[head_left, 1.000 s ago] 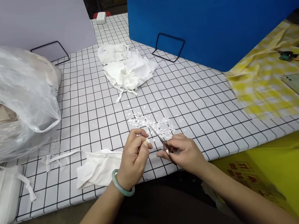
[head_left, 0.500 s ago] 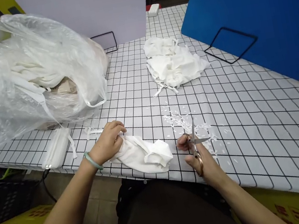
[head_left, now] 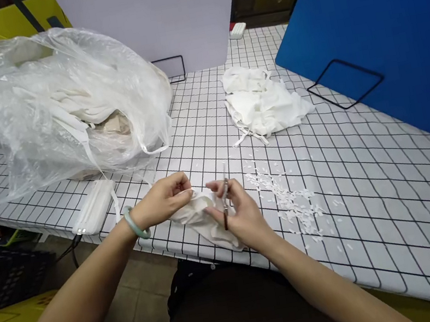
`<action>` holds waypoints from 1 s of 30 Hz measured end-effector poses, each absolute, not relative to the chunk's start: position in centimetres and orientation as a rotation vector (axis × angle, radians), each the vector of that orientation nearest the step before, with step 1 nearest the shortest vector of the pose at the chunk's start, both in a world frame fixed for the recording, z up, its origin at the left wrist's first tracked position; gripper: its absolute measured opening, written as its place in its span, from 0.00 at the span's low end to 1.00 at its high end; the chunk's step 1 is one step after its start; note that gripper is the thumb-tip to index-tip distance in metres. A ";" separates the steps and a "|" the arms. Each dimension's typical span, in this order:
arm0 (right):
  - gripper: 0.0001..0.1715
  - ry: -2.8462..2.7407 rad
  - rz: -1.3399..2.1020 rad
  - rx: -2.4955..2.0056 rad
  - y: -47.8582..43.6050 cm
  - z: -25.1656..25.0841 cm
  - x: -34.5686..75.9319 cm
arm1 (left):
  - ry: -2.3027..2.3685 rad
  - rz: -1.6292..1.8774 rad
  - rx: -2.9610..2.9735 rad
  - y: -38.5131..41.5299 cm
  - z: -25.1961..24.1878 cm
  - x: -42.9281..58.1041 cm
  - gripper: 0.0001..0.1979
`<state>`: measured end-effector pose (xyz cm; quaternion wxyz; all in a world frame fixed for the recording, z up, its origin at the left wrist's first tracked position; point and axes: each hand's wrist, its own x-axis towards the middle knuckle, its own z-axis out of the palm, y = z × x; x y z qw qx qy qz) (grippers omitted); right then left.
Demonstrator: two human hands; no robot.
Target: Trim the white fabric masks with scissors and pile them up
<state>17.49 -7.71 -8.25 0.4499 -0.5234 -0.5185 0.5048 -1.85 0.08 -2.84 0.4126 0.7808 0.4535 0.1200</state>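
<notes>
A crumpled white cloth piece (head_left: 204,221) lies at the table's front edge beneath both hands. My left hand (head_left: 165,197), with a pale green bangle on its wrist, is closed on the cloth's upper left part, thumb against the fingers. My right hand (head_left: 240,209) has a pair of scissors (head_left: 225,198) hooked on its fingers, blades pointing up and away from me. Its thumb and fingertips reach to the cloth's right side; whether they pinch it I cannot tell. Many small white snippets (head_left: 288,198) are scattered to the right of my right hand.
A clear plastic bag (head_left: 13,130) stuffed with white fabric stands at the left. Near it lies a white power strip-like block (head_left: 92,207). A heap of white cloth pieces (head_left: 263,102) sits farther back. Lilac (head_left: 152,16) and blue (head_left: 372,16) panels stand behind, on black wire supports.
My right hand has moved left with the scissors, from beside the snippets to the cloth. My left hand has shifted slightly right, and the cloth is more bunched. The view has tilted slightly.
</notes>
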 end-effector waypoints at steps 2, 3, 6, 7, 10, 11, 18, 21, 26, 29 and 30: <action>0.16 -1.259 1.344 -1.195 -6.5 -8.2 16.8 | 1.101 0.331 1.738 -0.7 -1.4 -1.6 0.10; 0.15 -1.221 1.396 -1.158 -5.9 -8.2 16.7 | 1.093 0.321 1.664 -0.9 -0.8 -1.7 0.11; 0.16 -1.055 1.536 -1.057 -5.0 -8.2 17.2 | 1.054 0.199 1.567 -1.3 -0.2 -2.5 0.14; 0.17 -1.013 1.570 -1.027 -4.9 -8.1 17.4 | 1.013 0.166 1.526 -1.4 -0.2 -2.8 0.15; 0.20 -0.962 1.623 -0.955 -5.0 -8.0 17.7 | 0.873 0.284 1.449 -2.3 -1.0 -2.7 0.15; 0.21 -0.949 1.633 -0.939 -5.2 -8.1 17.6 | 0.851 0.405 1.462 -2.7 -1.4 -2.2 0.14; 0.28 -0.819 1.591 -0.999 -6.8 -8.3 17.0 | 0.706 1.129 1.141 -5.4 -5.0 3.5 0.12; 0.28 -0.844 1.595 -1.048 -7.3 -8.4 18.2 | 0.674 1.150 0.930 -5.7 -5.5 4.8 0.13; 0.25 -0.877 1.699 -1.021 -7.8 -8.8 19.5 | 0.722 1.099 0.990 -5.9 -5.3 5.1 0.15; 0.23 -1.076 1.571 -1.162 -8.4 -8.5 19.9 | 0.881 1.200 1.317 -6.3 -5.4 5.0 0.13; 0.21 -1.186 1.441 -1.250 -8.7 -8.3 20.1 | 0.935 1.248 1.443 -6.4 -5.5 5.0 0.12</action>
